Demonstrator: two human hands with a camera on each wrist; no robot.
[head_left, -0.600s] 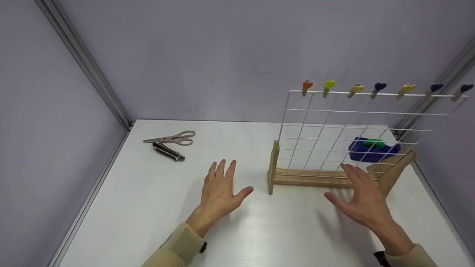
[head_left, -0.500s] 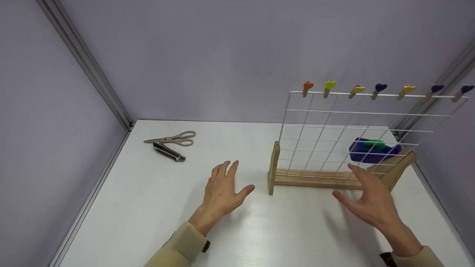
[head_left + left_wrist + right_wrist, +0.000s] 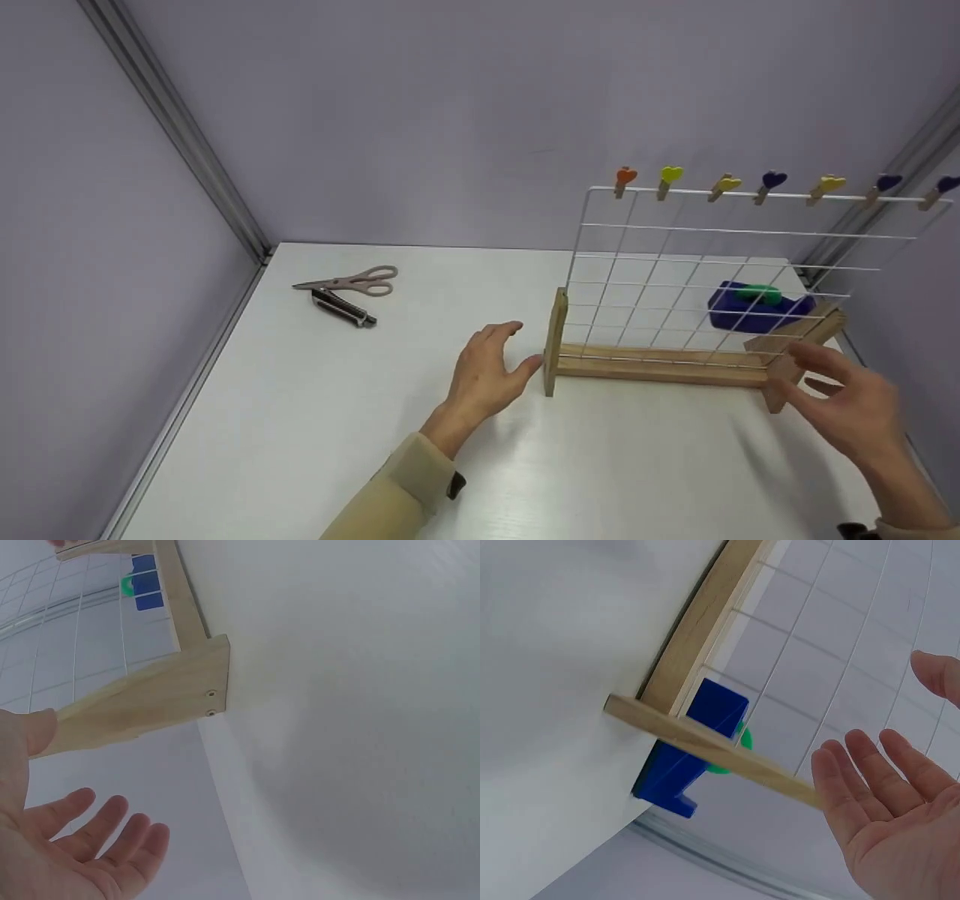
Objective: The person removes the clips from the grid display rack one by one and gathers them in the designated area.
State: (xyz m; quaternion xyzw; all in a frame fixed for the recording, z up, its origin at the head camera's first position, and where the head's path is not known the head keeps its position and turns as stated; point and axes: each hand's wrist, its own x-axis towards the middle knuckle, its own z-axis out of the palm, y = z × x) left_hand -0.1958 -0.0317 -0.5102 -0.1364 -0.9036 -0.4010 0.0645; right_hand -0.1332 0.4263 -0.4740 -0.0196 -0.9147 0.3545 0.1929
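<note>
A wire grid rack (image 3: 675,228) stands upright on a wooden base (image 3: 660,373) at the right of the table. Its top wire carries several heart-shaped clothespins (image 3: 670,175) in orange, yellow and dark blue. My left hand (image 3: 486,379) is beside the left wooden end panel (image 3: 556,341), thumb close to it and fingers loosely spread; the left wrist view shows the palm facing that panel (image 3: 150,699). Beside the right end panel (image 3: 823,325) is my right hand (image 3: 862,409), its fingers relaxed and bent a little. In the right wrist view the fingertips overlap the panel's (image 3: 742,761) upper end.
Behind the grid sits a blue tape dispenser (image 3: 731,315) with a green centre. Scissors (image 3: 352,283) and a black utility knife (image 3: 341,307) lie at the back left of the white table (image 3: 300,420). Grey walls (image 3: 450,135) enclose the table.
My right hand has moved right, from in front of the base to the right end panel. The left hand has shifted right, close to the left panel. The rack stays in place.
</note>
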